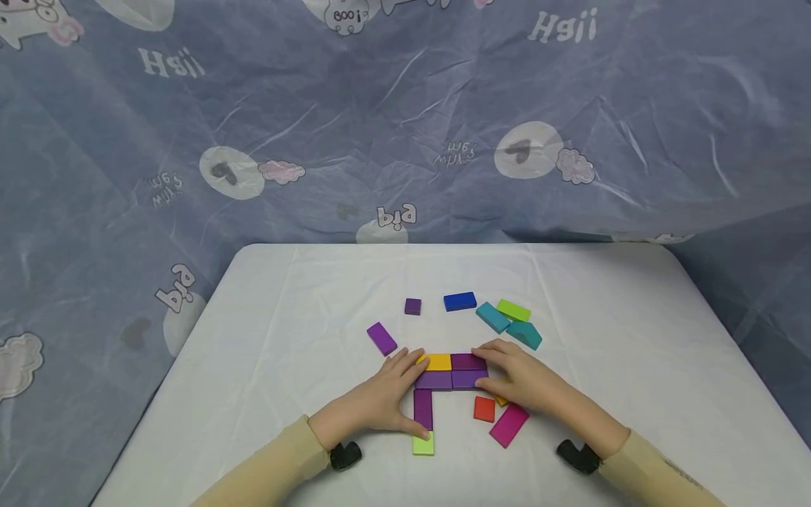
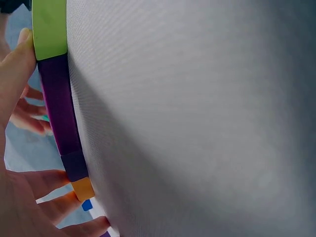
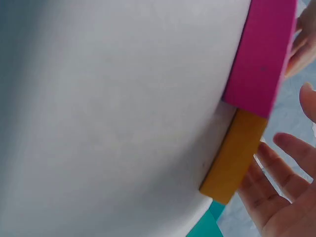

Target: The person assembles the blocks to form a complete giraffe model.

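Block layout (image 1: 434,380) sits at six o'clock in head view. Left hand (image 1: 383,401) at its nine o'clock: fingers spread, thumb touching lime end block (image 1: 423,445). Right hand (image 1: 522,377) at three o'clock, touching purple blocks (image 1: 467,381). Both grips loose, enclosing nothing. Risk: uneven push could part seams.

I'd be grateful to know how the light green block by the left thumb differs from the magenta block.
The light green block is squarish; the magenta block is longer. The light green block abuts a purple block, while the magenta block lies slanted. Both lie on the white table.
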Motion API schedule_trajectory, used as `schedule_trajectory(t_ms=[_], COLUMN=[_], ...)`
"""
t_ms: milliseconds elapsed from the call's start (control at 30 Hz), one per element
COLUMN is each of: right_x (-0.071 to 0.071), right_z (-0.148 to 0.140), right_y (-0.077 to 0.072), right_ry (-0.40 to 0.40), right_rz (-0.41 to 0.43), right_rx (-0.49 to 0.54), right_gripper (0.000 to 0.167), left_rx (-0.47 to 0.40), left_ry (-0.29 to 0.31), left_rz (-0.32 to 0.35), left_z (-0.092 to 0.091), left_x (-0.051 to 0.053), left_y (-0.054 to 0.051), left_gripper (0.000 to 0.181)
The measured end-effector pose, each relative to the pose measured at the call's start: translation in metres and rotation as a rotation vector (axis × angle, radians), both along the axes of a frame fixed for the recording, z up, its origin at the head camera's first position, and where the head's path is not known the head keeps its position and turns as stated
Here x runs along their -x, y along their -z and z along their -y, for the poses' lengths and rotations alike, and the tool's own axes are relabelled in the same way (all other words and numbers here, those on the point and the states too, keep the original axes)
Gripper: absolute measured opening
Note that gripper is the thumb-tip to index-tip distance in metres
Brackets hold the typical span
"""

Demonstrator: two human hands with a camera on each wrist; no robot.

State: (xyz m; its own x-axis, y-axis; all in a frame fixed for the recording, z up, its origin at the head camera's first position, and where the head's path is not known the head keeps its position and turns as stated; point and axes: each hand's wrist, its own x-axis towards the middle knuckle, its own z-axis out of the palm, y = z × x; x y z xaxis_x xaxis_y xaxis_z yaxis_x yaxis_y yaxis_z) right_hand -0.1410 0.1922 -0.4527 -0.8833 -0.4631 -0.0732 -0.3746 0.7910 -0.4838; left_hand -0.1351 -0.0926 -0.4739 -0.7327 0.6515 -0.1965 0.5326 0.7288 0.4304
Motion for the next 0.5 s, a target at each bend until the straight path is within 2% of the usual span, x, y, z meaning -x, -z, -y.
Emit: schedule_trajectory(t_ms=[167, 267, 333, 500], right_x=[-0.016, -0.027, -0.036, -0.056], right_z=[-0.011, -0.016, -0.018, -0.014], right_y=[-0.006, -0.01, -0.011, -0.012], right_ry=[0.007, 0.037, 0.053, 0.13], right_rz=[-0.105, -0.151, -0.17, -0.108], right_rx=[0.023, -0.011, -0.037, -0.118], right_gripper=[0.037, 0.029, 0.03, 0.042], left_rx=[0.006, 0.011, 0.014, 0.013], left_ry=[0.006, 0.008, 0.009, 0.009], left_rz=[0.004, 0.007, 0.006, 0.004], left_z=[0.0, -0.001, -0.001, -0.001], left_x=[0.001, 0.001, 0.001, 0.001], left_y=[-0.001, -0.001, -0.001, 0.001], left_gripper=[0.116, 0.116, 0.116, 0.116])
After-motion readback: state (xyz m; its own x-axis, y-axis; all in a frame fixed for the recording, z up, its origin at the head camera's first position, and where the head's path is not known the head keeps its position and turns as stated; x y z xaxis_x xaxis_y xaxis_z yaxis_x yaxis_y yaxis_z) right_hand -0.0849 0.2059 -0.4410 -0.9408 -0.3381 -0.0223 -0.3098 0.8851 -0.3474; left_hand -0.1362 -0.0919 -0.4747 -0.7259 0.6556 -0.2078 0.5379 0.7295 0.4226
